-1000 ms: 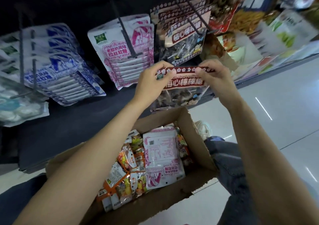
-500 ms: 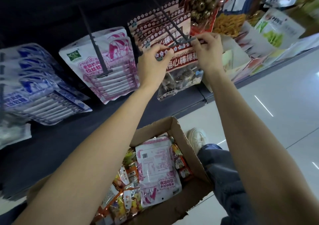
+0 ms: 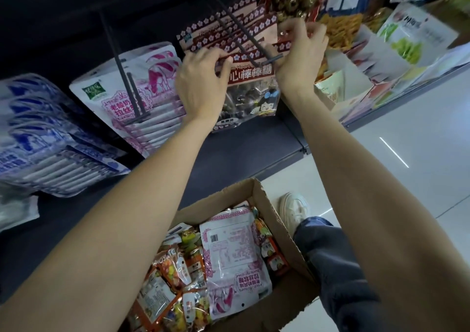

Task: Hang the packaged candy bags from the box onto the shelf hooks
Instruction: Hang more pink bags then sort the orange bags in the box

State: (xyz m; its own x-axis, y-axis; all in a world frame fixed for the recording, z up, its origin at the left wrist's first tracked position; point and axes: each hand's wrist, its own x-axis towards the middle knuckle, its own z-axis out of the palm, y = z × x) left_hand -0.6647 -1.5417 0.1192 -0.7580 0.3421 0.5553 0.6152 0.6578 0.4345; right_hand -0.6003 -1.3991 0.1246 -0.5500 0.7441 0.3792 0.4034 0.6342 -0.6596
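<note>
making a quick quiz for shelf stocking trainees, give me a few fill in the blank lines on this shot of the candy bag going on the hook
1. Both hands, the left hand and right hand, pinch the top edge of the dark red ____ bag.
2. The cardboard box sits on the ____.
3. The pink-and-white bag lies in the box with its printed ____ code facing up.
4. The hook above the held bag has ____ prongs.

Missing words: lollipop; floor; bar; two
</note>
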